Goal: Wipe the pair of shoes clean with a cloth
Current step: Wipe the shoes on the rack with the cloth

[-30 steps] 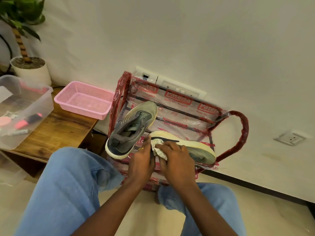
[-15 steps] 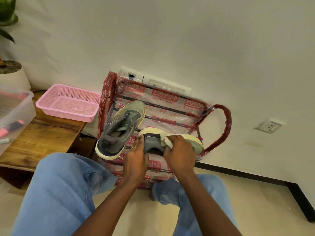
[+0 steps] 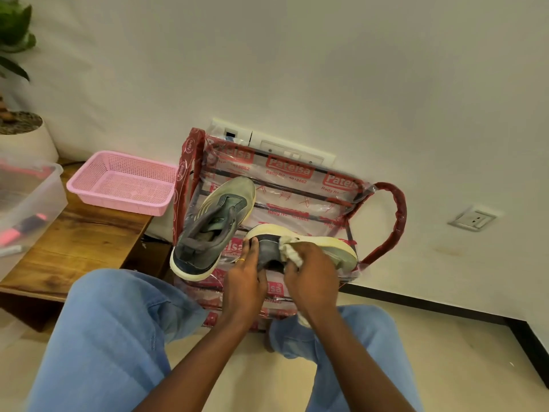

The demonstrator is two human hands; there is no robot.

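Two grey sneakers with cream soles lie on a plastic-wrapped red rack (image 3: 395,221). The left sneaker (image 3: 214,227) sits upright, toe toward the wall. The right sneaker (image 3: 323,243) lies on its side, sole edge up. My left hand (image 3: 245,278) grips that shoe's heel. My right hand (image 3: 312,278) holds a white cloth (image 3: 289,248) bunched against the shoe's grey side; a tail of cloth hangs below my wrist.
A pink mesh basket (image 3: 124,182) stands on a wooden side table (image 3: 80,242) at left, beside a clear plastic bin (image 3: 26,203) and a potted plant (image 3: 20,135). Wall sockets (image 3: 472,218) sit behind and right of the rack. My jeans-clad knees flank the rack.
My right hand with the cloth has slid from the heel end toward the middle of the shoe's side. My left hand keeps its hold on the heel. The camera shifted.
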